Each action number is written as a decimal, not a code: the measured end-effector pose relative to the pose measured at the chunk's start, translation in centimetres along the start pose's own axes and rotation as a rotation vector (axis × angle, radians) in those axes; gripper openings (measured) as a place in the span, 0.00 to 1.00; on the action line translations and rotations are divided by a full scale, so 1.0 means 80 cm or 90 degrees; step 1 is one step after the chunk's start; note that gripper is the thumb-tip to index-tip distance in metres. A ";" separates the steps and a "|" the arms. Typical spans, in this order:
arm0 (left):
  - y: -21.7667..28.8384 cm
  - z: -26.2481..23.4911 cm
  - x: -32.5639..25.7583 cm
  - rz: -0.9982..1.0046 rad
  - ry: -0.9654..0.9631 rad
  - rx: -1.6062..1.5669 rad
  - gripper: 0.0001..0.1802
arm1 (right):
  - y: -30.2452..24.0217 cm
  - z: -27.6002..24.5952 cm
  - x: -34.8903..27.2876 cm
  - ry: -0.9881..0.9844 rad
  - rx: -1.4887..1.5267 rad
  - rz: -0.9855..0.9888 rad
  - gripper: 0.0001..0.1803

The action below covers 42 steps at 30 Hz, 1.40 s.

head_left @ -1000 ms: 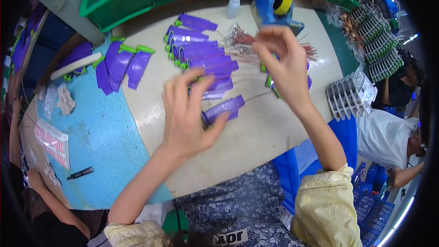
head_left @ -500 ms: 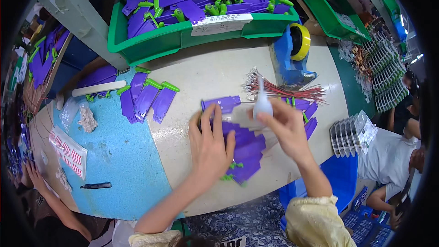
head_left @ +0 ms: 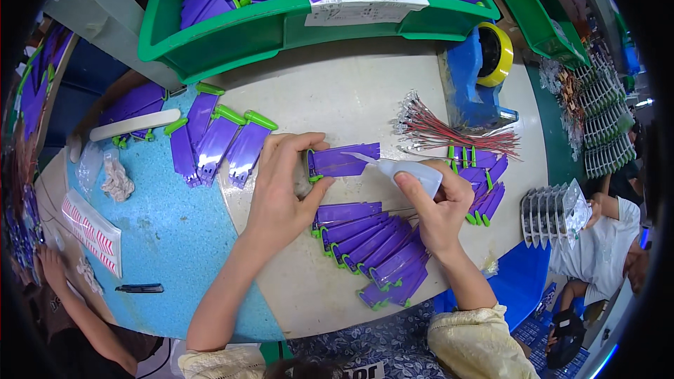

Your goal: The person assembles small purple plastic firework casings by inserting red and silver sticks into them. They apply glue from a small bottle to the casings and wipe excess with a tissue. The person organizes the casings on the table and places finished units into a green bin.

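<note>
My left hand (head_left: 284,179) grips the left end of a flat purple plastic piece (head_left: 345,160) with green at that end, thumb below and fingers above. In my right hand (head_left: 444,207) is a white squeeze bottle (head_left: 419,177), tipped so its thin nozzle points left. The nozzle tip is over the purple piece; whether it touches, I cannot tell. Closer to me, a fan of overlapping purple pieces (head_left: 361,238) with green ends lies on the table. Right of the bottle are more small purple pieces (head_left: 489,200), beside a bundle of red and dark wires (head_left: 456,133).
A green bin (head_left: 232,45) full of purple and green parts stands at the back. Beside it is a blue tape dispenser (head_left: 467,77). On the left lie finished-looking purple blades (head_left: 221,142), a white stick (head_left: 133,126) and a cutter (head_left: 139,288). Metal parts (head_left: 551,217) stand right.
The bottle has gone from nozzle-up to tilted, its nozzle now over the purple piece. My left hand has moved from above the fan to the piece's left end. The view has shifted too.
</note>
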<state>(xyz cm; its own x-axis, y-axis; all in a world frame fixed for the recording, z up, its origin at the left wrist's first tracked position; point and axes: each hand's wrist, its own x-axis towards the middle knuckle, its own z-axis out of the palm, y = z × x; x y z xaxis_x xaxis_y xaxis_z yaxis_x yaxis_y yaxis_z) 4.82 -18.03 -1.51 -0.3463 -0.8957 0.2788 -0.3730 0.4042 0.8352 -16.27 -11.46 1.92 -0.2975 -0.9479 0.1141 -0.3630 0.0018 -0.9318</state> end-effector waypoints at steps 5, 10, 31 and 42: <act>-0.002 0.003 0.002 0.015 0.004 -0.004 0.32 | 0.003 0.005 0.002 0.013 -0.013 0.018 0.10; -0.004 0.000 0.000 0.010 -0.004 0.021 0.32 | 0.003 -0.013 0.000 0.051 -0.016 0.051 0.10; -0.002 0.001 0.002 0.009 -0.012 0.023 0.31 | -0.006 -0.023 -0.010 0.023 0.032 0.177 0.09; -0.001 -0.001 0.002 -0.011 -0.015 0.030 0.31 | -0.009 -0.005 0.001 0.055 0.086 0.130 0.09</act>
<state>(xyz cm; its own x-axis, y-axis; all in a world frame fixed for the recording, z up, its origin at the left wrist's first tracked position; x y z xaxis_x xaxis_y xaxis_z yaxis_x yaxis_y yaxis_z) 4.87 -18.22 -1.52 -0.3595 -0.8982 0.2530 -0.4186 0.3976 0.8165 -16.39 -11.42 2.75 -0.4287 -0.9017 -0.0569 -0.1687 0.1418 -0.9754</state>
